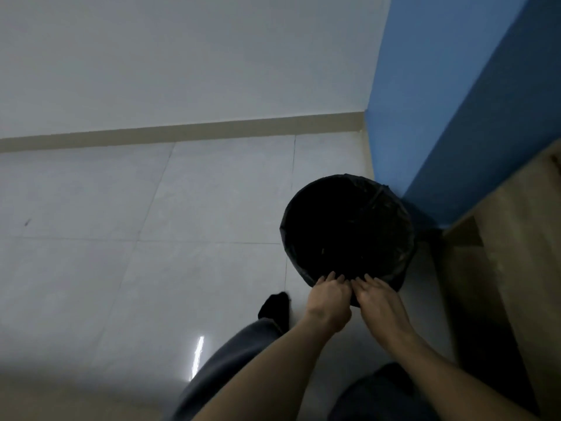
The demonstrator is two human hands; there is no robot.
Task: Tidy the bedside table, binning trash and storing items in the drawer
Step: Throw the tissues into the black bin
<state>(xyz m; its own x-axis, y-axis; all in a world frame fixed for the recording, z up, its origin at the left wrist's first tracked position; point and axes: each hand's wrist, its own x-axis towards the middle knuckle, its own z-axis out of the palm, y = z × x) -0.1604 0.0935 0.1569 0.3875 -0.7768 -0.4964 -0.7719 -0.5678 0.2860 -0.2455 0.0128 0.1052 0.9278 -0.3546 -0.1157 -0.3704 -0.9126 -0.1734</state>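
Bin, round, black plastic-lined (349, 229), stood on floor by blue wall. I saw left hand (329, 302) and right hand (379, 302) pinching near rim; liner looked thin, slippery, light.

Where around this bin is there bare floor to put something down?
Bare tiled floor runs wide between the black-lined bin, the skirting and the socked foot. It is crowded at the bin's near rim, where the left hand and right hand meet, and on its right, against the blue wall and wooden furniture.
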